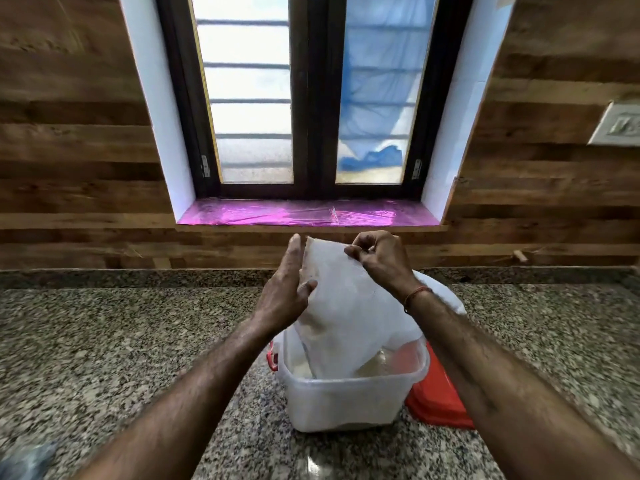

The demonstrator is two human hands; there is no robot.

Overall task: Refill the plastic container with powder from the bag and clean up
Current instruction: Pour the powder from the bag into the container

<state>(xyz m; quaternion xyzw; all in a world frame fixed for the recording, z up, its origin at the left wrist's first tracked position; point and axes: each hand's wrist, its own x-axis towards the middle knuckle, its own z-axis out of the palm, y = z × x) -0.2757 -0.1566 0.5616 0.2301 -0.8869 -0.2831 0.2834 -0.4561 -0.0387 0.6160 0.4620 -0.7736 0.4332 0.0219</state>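
The single head-worn camera looked forward and slightly down from close above the counter [104,341], facing the window [311,98], with both forearms reaching into view from below.

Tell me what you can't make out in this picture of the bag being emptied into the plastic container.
Head view only:
- Powder level in the plastic container: the white bag and the cloudy walls hide it.
- Red lid: mostly hidden behind the container and the right forearm.
- Left hand on the bag: motion-blurred, so its hold is unclear.
- Grey object, bottom left: blurred and cut off by the edge.
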